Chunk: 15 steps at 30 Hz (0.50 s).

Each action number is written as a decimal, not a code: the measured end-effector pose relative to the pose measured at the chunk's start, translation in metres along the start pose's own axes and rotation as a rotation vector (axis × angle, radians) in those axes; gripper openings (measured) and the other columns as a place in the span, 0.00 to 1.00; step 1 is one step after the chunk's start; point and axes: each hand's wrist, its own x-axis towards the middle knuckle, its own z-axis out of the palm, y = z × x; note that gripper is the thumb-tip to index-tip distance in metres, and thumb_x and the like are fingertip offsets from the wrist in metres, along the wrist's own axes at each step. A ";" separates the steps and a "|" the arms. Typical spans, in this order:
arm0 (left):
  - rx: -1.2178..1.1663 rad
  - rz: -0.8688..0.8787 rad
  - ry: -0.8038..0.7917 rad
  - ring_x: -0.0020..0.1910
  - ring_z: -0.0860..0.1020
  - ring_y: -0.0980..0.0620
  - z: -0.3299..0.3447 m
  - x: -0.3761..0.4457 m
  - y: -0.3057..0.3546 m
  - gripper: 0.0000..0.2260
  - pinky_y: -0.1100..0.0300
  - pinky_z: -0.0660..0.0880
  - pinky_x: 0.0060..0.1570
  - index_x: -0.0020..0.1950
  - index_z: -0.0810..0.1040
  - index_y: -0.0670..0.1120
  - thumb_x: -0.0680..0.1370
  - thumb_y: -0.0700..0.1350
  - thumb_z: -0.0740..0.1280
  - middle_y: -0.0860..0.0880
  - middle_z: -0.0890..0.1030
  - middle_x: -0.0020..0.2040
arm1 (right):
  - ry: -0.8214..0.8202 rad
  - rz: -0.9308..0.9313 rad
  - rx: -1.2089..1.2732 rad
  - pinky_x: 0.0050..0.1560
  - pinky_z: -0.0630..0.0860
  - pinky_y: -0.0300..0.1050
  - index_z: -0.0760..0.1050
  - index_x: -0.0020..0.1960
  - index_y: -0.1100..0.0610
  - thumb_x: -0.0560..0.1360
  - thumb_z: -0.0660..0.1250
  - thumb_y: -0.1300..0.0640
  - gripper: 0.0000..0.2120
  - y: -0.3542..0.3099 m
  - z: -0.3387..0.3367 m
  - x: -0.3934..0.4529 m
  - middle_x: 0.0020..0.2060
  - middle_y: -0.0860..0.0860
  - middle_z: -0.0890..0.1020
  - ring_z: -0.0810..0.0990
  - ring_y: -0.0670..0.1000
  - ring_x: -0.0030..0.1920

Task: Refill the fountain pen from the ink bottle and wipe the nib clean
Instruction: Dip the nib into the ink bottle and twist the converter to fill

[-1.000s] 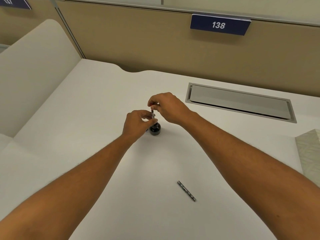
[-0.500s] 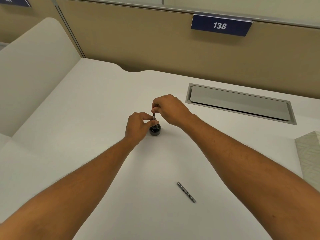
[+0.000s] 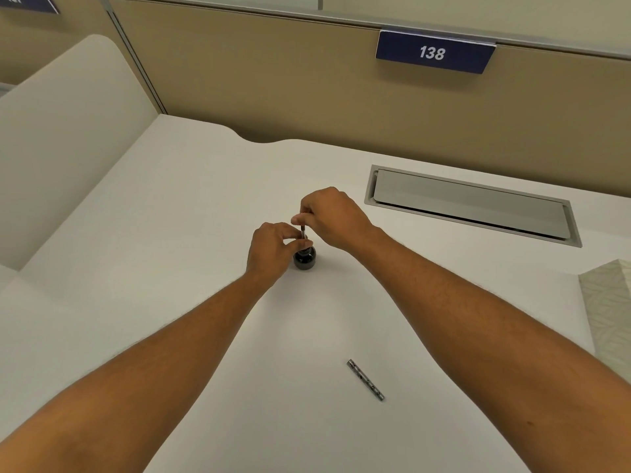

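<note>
Little is shifting: both hands are staying at the ink bottle (image 3: 305,258). Nearest, well this side of the bottle, the pen barrel (image 3: 365,380) is lying unscrewed on the tabletop (image 3: 170,206). Left hand (image 3: 271,247) fingers are pinching the pen section (image 3: 303,232) at the bottle's mouth; right hand (image 3: 333,216) fingers are gripping its top, apparently drawing ink. Wiping and reassembly are remaining; patterned tissue (image 3: 611,302) is waiting far right.
</note>
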 end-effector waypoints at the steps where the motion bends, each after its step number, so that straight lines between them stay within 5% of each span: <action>1: 0.003 0.003 0.005 0.45 0.80 0.57 0.000 0.000 0.001 0.08 0.69 0.69 0.42 0.50 0.90 0.45 0.75 0.46 0.78 0.50 0.89 0.51 | 0.023 0.000 -0.026 0.39 0.74 0.47 0.83 0.43 0.59 0.79 0.69 0.46 0.16 0.000 0.002 0.000 0.39 0.53 0.85 0.82 0.55 0.40; 3: -0.004 0.003 0.013 0.47 0.80 0.57 0.000 0.000 0.002 0.07 0.70 0.69 0.43 0.50 0.90 0.44 0.75 0.46 0.78 0.50 0.89 0.51 | 0.042 -0.001 -0.067 0.38 0.73 0.47 0.82 0.43 0.59 0.80 0.68 0.44 0.18 0.000 0.003 0.000 0.38 0.53 0.84 0.81 0.56 0.39; 7: -0.006 0.017 -0.004 0.41 0.79 0.60 0.000 0.000 0.002 0.07 0.67 0.71 0.42 0.49 0.90 0.44 0.75 0.46 0.78 0.49 0.89 0.50 | -0.052 -0.060 -0.011 0.45 0.74 0.45 0.82 0.59 0.54 0.82 0.67 0.53 0.09 0.001 -0.004 0.001 0.51 0.49 0.87 0.83 0.51 0.49; 15: 0.015 0.009 0.008 0.48 0.79 0.56 0.002 -0.001 0.003 0.08 0.73 0.67 0.42 0.50 0.90 0.44 0.75 0.47 0.78 0.49 0.88 0.52 | -0.023 -0.093 -0.283 0.46 0.78 0.47 0.82 0.55 0.59 0.83 0.67 0.56 0.08 -0.007 -0.003 0.004 0.53 0.52 0.88 0.86 0.57 0.50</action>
